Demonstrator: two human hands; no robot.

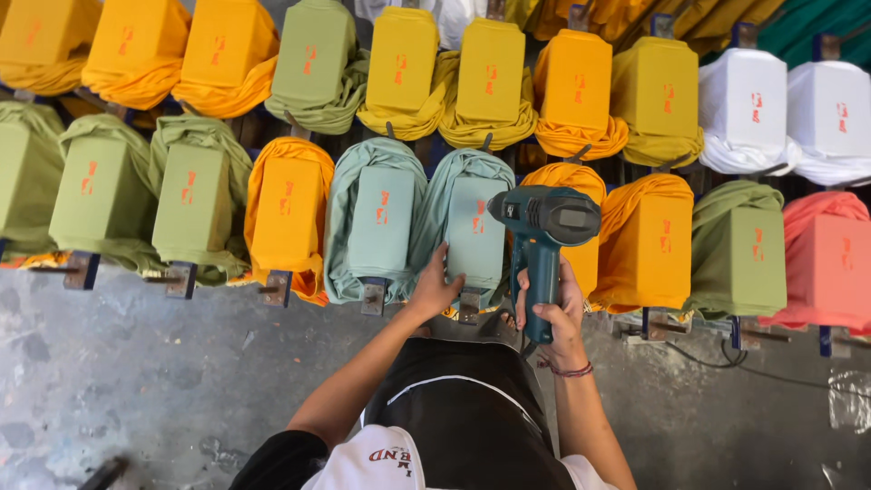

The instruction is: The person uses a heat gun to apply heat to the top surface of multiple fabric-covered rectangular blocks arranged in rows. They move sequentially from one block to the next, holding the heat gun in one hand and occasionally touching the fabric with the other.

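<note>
Nearest the camera, the person's own body fills the bottom edge — a black garment with a thin white line and a white shirt whose lower part is cut off by the frame, so little of either can be made out. From there both forearms reach forward over the grey, stained concrete floor (136,381). The right hand (553,313), with a thin bracelet at the wrist, is closed firmly round the grip of a teal heat gun (543,227); the fingers wrap the handle fully, and the tool's dark barrel lies sideways with its nozzle pointing left. Its cord is hidden behind the hand and body. The left hand (435,286) is open, fingers spread, resting flat on the lower edge of a pale teal shirt stretched over a board (474,227) — it grips nothing, only presses or steadies the cloth. The gun's nozzle sits just over that same board, near its top right corner. Beside it stands a second pale teal board (379,222), then an orange one (286,213) and olive green ones further left. To the right are orange, green and coral boards. Metal brackets below the boards are partly covered by hanging cloth. Beyond, a farther row carries orange, green, yellow and white shirts (744,100), their tops cut off by the frame's upper edge.
</note>
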